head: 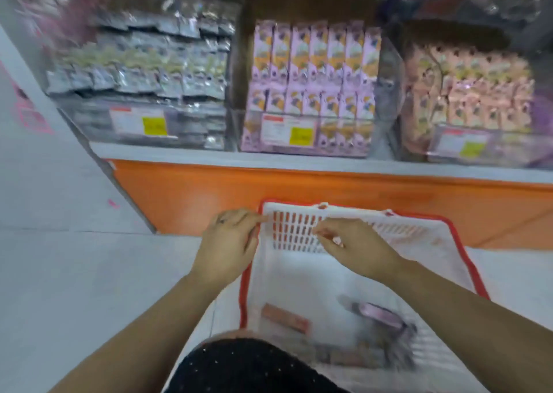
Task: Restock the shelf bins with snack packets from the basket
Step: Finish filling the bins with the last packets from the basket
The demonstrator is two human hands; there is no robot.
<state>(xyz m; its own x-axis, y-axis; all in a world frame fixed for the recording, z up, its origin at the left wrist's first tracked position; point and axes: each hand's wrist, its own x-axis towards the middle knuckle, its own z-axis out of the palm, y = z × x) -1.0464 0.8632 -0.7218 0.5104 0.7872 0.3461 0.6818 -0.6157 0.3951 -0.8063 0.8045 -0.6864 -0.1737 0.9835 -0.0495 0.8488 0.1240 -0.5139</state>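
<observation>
A white basket with a red rim point(244, 288) stands on the floor in front of the shelf. Several snack packets lie at its near end, among them a pink packet point(381, 314) and an orange packet point(284, 317); all are blurred. My left hand point(227, 243) hovers at the basket's far left corner, fingers stretched toward the rim. Over the basket's far wall is my right hand point(353, 247), fingers loosely bent. Neither hand visibly holds a packet. Above, three clear bins hold silver packets point(143, 63), purple-and-orange packets point(314, 72) and peach packets point(469, 96).
The orange shelf base point(209, 195) runs behind the basket under a white ledge point(179, 153). Price labels point(287, 129) hang on the bin fronts. Grey floor point(59, 273) spreads to the left. Dark clothing point(239, 368) fills the bottom middle.
</observation>
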